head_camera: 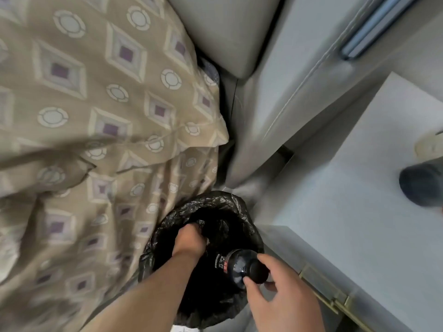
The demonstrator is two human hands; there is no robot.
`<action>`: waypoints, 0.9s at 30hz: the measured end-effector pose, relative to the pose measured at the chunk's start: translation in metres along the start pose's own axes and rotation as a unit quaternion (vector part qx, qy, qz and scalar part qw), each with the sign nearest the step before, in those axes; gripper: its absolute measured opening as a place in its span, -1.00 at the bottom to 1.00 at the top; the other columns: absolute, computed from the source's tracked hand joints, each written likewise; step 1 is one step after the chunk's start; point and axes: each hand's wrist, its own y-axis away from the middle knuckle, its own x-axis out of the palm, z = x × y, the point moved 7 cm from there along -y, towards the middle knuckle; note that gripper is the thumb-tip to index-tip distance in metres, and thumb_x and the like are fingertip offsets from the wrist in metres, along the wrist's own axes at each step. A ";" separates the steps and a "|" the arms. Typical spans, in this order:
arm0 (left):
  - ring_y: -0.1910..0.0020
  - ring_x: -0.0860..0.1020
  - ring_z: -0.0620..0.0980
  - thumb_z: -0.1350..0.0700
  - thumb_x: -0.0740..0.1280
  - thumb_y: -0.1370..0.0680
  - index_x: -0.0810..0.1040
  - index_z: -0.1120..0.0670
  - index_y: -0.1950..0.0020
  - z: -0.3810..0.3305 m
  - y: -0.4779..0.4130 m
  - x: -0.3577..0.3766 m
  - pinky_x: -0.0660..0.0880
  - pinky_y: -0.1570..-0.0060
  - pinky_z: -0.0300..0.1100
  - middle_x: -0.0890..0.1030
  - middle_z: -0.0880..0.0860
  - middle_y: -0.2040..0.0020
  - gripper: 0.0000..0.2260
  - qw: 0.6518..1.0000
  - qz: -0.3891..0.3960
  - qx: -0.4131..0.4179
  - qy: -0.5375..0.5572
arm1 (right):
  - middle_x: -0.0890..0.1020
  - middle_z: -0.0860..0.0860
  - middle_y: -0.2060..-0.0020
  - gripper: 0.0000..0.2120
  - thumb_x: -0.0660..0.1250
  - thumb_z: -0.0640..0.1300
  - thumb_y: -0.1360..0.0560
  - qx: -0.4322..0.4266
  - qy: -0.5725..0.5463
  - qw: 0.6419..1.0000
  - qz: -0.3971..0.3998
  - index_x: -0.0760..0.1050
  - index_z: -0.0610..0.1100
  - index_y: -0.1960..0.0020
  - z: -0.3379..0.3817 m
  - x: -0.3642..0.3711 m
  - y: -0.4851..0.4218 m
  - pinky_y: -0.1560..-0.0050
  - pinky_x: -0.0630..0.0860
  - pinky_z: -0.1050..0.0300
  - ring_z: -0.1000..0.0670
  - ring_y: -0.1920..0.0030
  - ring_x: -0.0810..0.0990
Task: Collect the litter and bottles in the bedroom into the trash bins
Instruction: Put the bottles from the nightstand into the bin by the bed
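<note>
A trash bin lined with a black plastic bag [225, 207] stands on the floor between the bed and a white cabinet. My left hand [189, 240] reaches down into the bin, fingers curled on the bag liner inside. My right hand [278, 293] holds a dark plastic bottle [236, 267] by its black cap end, over the bin's right side. The bottle points downward into the bin, its label with red and white print showing. The bin's bottom is hidden in darkness.
A bed with a beige patterned quilt [96, 116] fills the left. A grey upholstered headboard [275, 104] rises beyond the bin. A white bedside cabinet top [359, 188] lies at right, with a drawer handle [323, 295] below. Another person's foot [422, 183] stands at far right.
</note>
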 end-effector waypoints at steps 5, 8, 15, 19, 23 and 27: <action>-0.15 0.58 0.16 0.16 0.36 -0.50 0.64 0.22 -0.09 0.030 -0.015 0.033 0.47 -0.03 -0.19 0.65 0.23 -0.09 -0.78 0.996 0.012 -0.074 0.053 | 0.57 0.34 0.03 -0.60 0.50 0.11 -0.31 0.018 0.001 1.000 0.010 0.51 0.24 -0.13 -0.018 0.010 -0.006 0.19 0.31 0.63 0.29 0.06 0.59; 0.01 0.63 0.15 0.07 0.43 -0.49 0.65 0.20 -0.02 0.028 0.005 0.028 0.49 0.13 -0.23 0.68 0.19 0.11 -0.78 0.985 0.000 -0.070 0.160 | 0.47 0.35 0.05 -0.61 0.42 0.11 -0.40 0.035 -0.006 0.999 0.038 0.45 0.24 -0.20 -0.019 0.005 -0.004 0.15 0.26 0.68 0.29 0.05 0.56; -0.28 0.45 -0.26 0.02 0.46 -0.43 0.47 -0.24 -0.22 0.019 0.117 -0.075 0.36 -0.31 -0.23 0.47 -0.15 -0.35 -0.59 0.943 -0.130 0.182 0.245 | 0.58 0.21 -0.15 -0.59 0.39 0.03 -0.46 0.068 -0.052 0.993 0.087 0.45 0.13 -0.29 -0.003 0.007 -0.013 -0.06 0.43 0.37 0.17 -0.07 0.59; -0.49 -0.23 -0.28 -0.39 0.38 -0.15 -0.15 -0.14 -0.53 0.047 0.105 -0.075 -0.10 -0.46 -0.22 -0.23 -0.26 -0.49 0.11 0.978 -0.071 0.197 0.003 | 0.61 0.12 -0.15 -0.59 0.35 0.00 -0.47 0.056 -0.059 0.994 0.076 0.45 0.05 -0.31 0.012 0.040 -0.040 -0.15 0.49 0.23 0.09 -0.15 0.57; -0.43 -0.36 -0.28 -0.35 0.47 -0.19 -0.39 -0.12 -0.46 0.063 0.083 -0.058 -0.16 -0.44 -0.26 -0.47 -0.25 -0.43 0.21 0.976 -0.038 0.202 -0.072 | 0.64 0.05 -0.06 -0.64 0.35 -0.05 -0.48 0.079 -0.081 0.989 0.090 0.47 -0.05 -0.27 0.015 0.087 -0.071 0.00 0.48 0.25 0.04 -0.05 0.59; -0.42 -0.41 -0.29 -0.39 0.45 -0.19 -0.46 -0.14 -0.39 0.072 0.076 -0.056 -0.17 -0.46 -0.27 -0.54 -0.27 -0.38 0.21 0.971 -0.037 0.218 -0.090 | 0.61 -0.07 -0.10 -0.59 0.34 -0.13 -0.51 0.119 -0.079 0.981 0.133 0.41 -0.13 -0.34 0.003 0.131 -0.095 0.03 0.45 0.23 -0.03 -0.04 0.59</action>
